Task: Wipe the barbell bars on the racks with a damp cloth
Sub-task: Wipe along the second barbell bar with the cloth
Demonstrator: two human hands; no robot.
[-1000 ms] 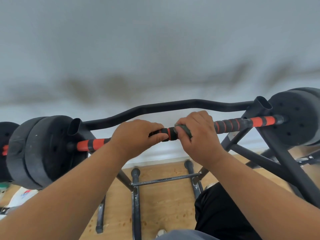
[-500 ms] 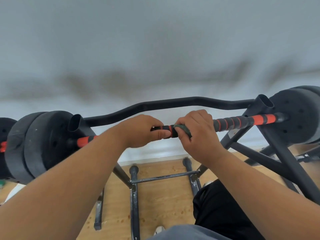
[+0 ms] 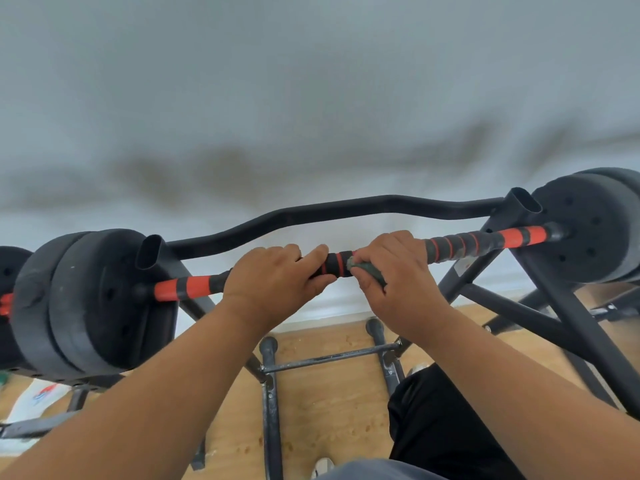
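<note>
Against a pale wall we saw the black-and-orange banded barbell bar (image 3: pixel 467 242), our left hand (image 3: pixel 277 278) wrapped round it, our right hand (image 3: pixel 394 275) pressing a dark green cloth (image 3: pixel 365 271) around it.

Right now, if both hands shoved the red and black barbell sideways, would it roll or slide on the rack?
Probably little. The barbell carries thick black plates at both ends, so it likely feels heavy. It seems to rest on the rack uprights, which should stop sliding. It could rotate in place, though the left hand grips it and the right hand holds the cloth against it.
</note>
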